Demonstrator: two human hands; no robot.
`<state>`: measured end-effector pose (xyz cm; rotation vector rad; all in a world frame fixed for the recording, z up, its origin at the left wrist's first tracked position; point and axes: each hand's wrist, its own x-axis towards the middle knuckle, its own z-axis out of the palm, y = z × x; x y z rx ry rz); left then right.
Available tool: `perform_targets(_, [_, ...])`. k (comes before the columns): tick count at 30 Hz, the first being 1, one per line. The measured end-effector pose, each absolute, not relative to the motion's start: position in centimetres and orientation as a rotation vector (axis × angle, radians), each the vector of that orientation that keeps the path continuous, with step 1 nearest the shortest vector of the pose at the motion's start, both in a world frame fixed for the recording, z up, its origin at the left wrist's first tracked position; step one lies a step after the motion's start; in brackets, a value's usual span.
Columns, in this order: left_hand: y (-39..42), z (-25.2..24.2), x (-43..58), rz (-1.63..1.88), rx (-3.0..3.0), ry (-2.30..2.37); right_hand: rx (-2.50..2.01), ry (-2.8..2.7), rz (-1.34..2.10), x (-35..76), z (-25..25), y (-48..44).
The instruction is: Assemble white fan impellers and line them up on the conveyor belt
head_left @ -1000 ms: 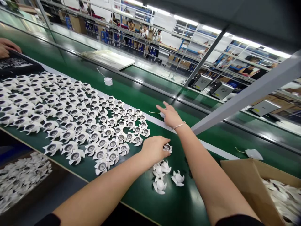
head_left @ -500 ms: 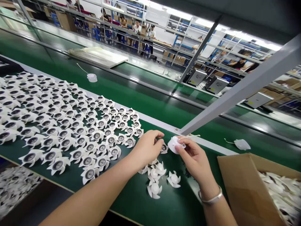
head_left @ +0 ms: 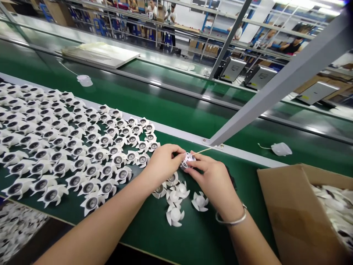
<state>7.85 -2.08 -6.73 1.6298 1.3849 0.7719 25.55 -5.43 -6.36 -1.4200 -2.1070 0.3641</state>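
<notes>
Between my two hands is a small white plastic fan housing (head_left: 188, 159) with open ribs and a pale cable (head_left: 205, 149) trailing to the right. My left hand (head_left: 165, 163) pinches it from the left, thumb and fingers closed on its edge. From the other side my right hand (head_left: 212, 176) grips the same piece, fingertips partly hiding it. Just below, several white fan impellers (head_left: 174, 214) lie loose on the green bench, some hub-up. To the left spread many more impellers (head_left: 99, 156) in rows, their dark round centres facing up.
A cardboard box (head_left: 284, 209) of white parts stands at the right. Beyond the grey rail, a wired white housing (head_left: 281, 148) and another wired housing (head_left: 84, 80) lie on the green belt. A slanted metal post (head_left: 264, 88) rises ahead. People work in the background.
My right hand has brought the housing left to my left hand, which now grips it too. The housing has been turned, showing its ribbed side. The camera view has shifted slightly.
</notes>
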Motion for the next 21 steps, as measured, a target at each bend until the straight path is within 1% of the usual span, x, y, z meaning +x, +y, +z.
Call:
perform_targets(5, [-3.0, -5.7, 7.4, 0.707, 1.779, 1.430, -1.247, -2.239, 0.675, 27.4, -5.6, -4.9])
perform_targets(6, [-3.2, -5.4, 7.2, 0.661, 1.788, 1.417, -1.231, -2.269, 0.679, 27.8, -5.7, -4.8])
perform_targets(7, [-3.4, -5.2, 6.9, 0.608, 1.793, 1.397, -1.256, -2.268, 0.623, 28.2, -5.7, -4.7])
perform_targets(10, [-3.8, -4.5, 6.1, 0.461, 1.814, 1.353, -1.450, -2.082, 0.287, 29.5, -5.5, -4.4])
perform_targets(12, [-3.8, -4.3, 5.8, 0.383, 1.842, 1.347, -1.568, -1.999, 0.241, 30.6, -4.9, -4.4])
perform_targets(16, [-3.7, -4.8, 6.1, 0.267, 1.858, 1.356, -1.798, -2.179, 0.556, 32.5, -3.1, -5.0])
perform_targets(21, [-3.9, -5.7, 7.3, 0.393, 1.948, 1.399, -1.889, -2.285, 0.918, 31.8, -2.1, -6.0])
